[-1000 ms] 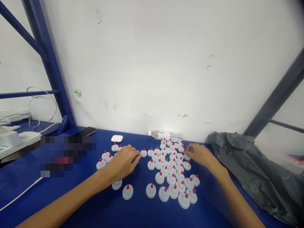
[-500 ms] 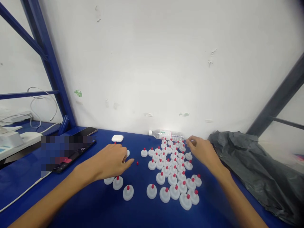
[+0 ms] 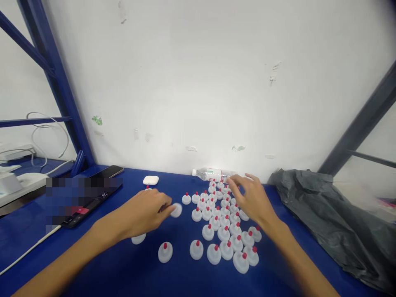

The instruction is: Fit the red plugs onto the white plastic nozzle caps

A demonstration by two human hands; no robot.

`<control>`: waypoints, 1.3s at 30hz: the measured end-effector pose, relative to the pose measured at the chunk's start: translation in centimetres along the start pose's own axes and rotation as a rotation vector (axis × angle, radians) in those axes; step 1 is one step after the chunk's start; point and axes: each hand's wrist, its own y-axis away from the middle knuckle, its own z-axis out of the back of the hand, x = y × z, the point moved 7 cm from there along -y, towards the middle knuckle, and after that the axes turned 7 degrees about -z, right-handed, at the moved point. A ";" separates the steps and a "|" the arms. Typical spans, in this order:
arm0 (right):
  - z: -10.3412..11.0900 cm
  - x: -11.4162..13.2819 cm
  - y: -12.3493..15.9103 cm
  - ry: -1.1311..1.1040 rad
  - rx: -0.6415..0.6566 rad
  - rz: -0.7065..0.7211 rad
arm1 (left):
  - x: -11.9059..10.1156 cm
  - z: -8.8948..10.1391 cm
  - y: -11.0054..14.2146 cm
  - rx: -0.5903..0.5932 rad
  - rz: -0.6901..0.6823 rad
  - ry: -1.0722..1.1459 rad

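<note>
My left hand point(image 3: 150, 212) is closed in a pinch, with a slightly blurred white round cap point(image 3: 176, 210) at its fingertips. No red tip shows on that cap. Beside this hand stand other white caps with red tips, one in front point(image 3: 165, 252) and one partly covered by the wrist point(image 3: 138, 239). Over the far right of a large cluster of red-tipped white caps point(image 3: 225, 233), my right hand point(image 3: 249, 198) has its fingers apart. Nothing shows in it, and it hides some caps underneath.
A clear plastic bottle point(image 3: 210, 175) lies against the wall behind the cluster. A white earbud case point(image 3: 151, 180) and phones point(image 3: 89, 204) with a cable sit at left. At right lies a dark plastic bag point(image 3: 312, 222). Blue frame posts point(image 3: 62, 82) flank the table.
A white cap now shows at my left fingertips, and one near the left wrist is gone from its place. My right hand has moved left over the cluster. The loose red tip is no longer visible.
</note>
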 end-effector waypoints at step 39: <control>1.6 -2.3 -0.2 0.070 -0.252 0.006 | -1.5 -3.9 -1.6 -0.234 -0.058 0.041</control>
